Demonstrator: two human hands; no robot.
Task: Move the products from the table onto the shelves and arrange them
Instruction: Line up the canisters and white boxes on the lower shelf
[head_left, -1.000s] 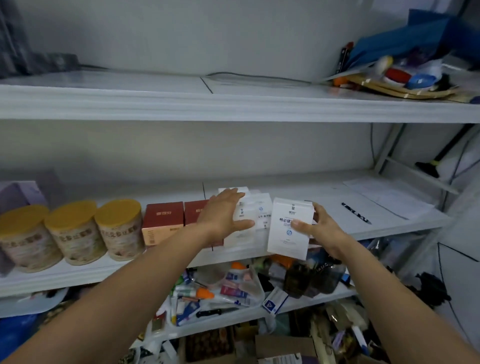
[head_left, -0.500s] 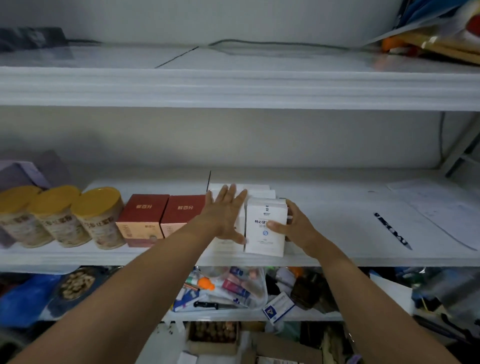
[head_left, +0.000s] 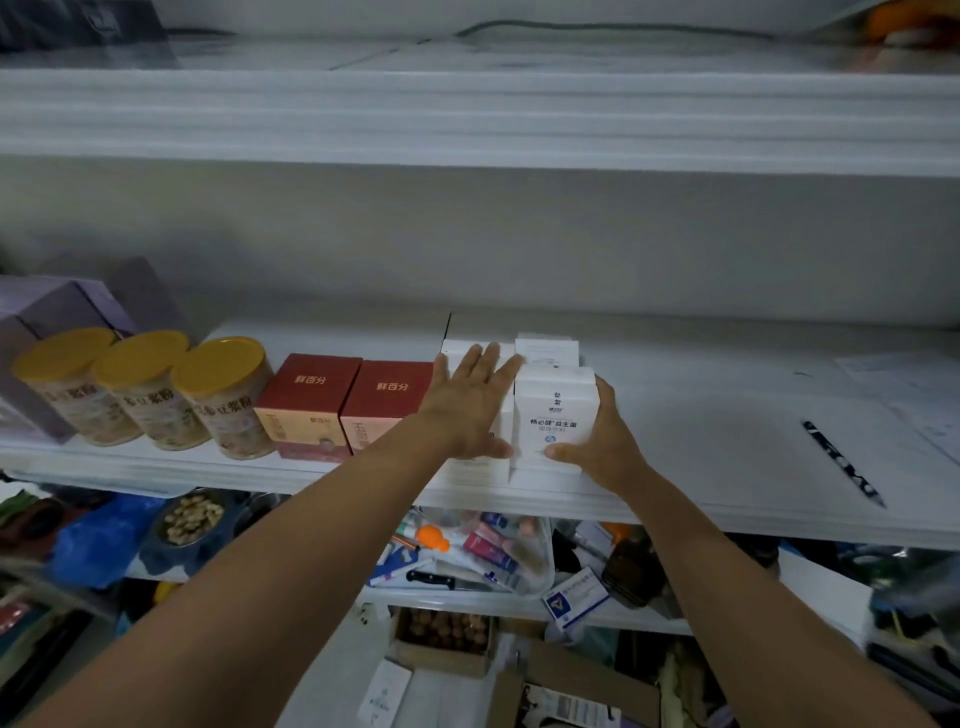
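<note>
one hard shove could topple the front box (head_left: 553, 415) my right hand (head_left: 602, 441) grips; my left hand (head_left: 470, 410) lies flat on white boxes (head_left: 470, 475).

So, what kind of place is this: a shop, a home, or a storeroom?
Probably a storeroom or a small shop's stock area. The shelf holds neat rows of identical products: cans, red boxes and white boxes. Below it are loose clutter and an open carton.
</note>
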